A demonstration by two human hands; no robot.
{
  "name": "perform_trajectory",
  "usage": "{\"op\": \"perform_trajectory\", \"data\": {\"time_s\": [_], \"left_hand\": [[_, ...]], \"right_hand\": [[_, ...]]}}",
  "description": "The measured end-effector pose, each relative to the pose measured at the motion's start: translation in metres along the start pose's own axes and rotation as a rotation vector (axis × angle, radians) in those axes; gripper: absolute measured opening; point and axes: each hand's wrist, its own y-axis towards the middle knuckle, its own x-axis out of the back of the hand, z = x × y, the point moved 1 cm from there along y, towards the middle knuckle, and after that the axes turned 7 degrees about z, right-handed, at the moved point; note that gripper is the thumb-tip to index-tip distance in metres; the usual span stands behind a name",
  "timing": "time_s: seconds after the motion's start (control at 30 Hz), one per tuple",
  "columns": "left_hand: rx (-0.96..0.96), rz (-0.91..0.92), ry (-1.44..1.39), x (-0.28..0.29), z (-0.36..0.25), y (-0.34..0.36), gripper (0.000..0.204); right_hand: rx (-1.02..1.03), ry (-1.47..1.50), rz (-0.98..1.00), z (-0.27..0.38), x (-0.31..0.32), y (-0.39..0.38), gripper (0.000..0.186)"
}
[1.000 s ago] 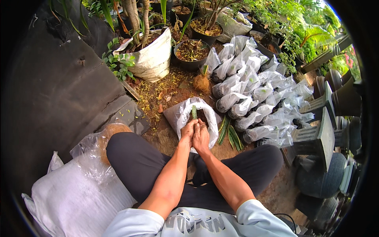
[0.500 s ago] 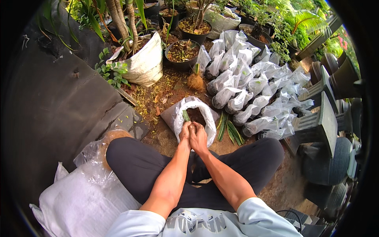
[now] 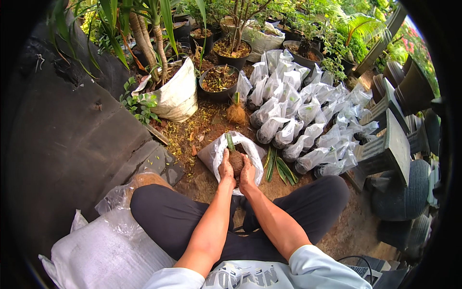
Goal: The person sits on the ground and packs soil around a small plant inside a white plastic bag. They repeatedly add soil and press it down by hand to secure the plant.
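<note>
Between my two cupped hands sits a rounded ball of brown soil (image 3: 236, 162). My left hand (image 3: 226, 168) presses its left side, and my right hand (image 3: 247, 172) presses its right side. A short green leaf cutting (image 3: 230, 140) stands up at the far side of the ball; its lower end is hidden. Both hands are over the mouth of a white sack (image 3: 258, 153) with a rolled-down rim, set on the ground before my crossed legs. Soil clings to my fingers. Several yellow-edged green leaf pieces (image 3: 285, 171) lie just right of the sack.
Rows of clear plastic bags (image 3: 288, 106) with dark bottoms stand at the right. Beyond the sack is a fibrous brown ball (image 3: 236, 114) with a leaf cutting. Stacked pots (image 3: 404, 183) line the far right; a stuffed white sack (image 3: 106, 245) lies at my left.
My hands, pressed together before, have parted and now cup the soil ball, which shows between them. The leaf cutting stands more upright. The whole view has shifted slightly.
</note>
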Motion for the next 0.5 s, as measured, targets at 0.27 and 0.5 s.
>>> {"op": "perform_trajectory", "data": {"time_s": [0.27, 0.5], "left_hand": [[-0.029, -0.109, 0.301, -0.005, -0.003, -0.006, 0.052], [-0.029, 0.067, 0.053, -0.001, -0.003, -0.012, 0.031]], "right_hand": [[0.341, -0.393, 0.093, 0.001, 0.007, -0.005, 0.038], [0.292, -0.369, 0.048, 0.011, -0.01, -0.01, 0.032]]}}
